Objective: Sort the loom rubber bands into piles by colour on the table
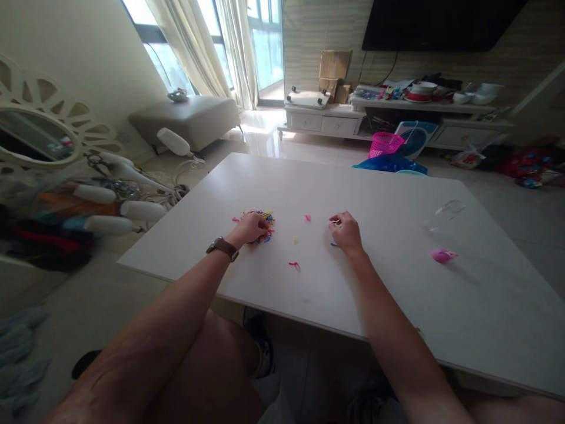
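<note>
The left hand (251,228) partly hides the multicoloured pile (267,217).

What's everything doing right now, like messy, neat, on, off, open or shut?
Left hand: fingers bent, at the pile
Right hand: fingers curled
Pile of colorful bands: jumbled
Red band: loose on table
Wristwatch: worn, left wrist
Clear jar: upright or tipped, can't tell
Curtains: partly open
TV: screen dark
Drawers: shut
</note>
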`<state>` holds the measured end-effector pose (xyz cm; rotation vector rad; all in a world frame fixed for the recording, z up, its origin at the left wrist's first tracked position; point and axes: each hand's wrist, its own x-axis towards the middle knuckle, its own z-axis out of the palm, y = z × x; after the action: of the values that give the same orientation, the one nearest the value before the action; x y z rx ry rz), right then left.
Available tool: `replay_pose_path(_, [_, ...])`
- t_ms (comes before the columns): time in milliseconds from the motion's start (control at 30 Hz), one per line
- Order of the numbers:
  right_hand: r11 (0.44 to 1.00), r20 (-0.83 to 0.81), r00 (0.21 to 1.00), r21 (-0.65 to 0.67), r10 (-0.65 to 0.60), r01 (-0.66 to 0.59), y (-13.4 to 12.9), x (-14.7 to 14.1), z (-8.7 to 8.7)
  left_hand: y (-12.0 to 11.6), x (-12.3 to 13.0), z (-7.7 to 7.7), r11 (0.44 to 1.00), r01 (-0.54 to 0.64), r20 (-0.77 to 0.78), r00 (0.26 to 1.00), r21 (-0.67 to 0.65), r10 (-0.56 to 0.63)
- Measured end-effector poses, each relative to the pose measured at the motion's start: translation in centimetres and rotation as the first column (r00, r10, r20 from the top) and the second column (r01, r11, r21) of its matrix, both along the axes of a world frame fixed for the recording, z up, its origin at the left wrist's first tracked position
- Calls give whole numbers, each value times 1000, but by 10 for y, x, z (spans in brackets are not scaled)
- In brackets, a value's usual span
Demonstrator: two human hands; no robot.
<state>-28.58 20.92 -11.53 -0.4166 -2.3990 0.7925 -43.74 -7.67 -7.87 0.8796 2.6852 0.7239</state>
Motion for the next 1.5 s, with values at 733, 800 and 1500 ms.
replay_pose_path(733, [997,-11,998,-40,58,-58,-1,-1,0,10,5,-7,992,49,0,999,120,-49])
replay_pose_path(800, [998,-13,998,-41,56,-56,-1,-1,1,12,5,-13,991,52,9,999,121,-54])
replay_pose_path(1500, [958,-84,970,-158,227,-238,-25,2,16,21,21,7,886,-87,341,936,456,-83])
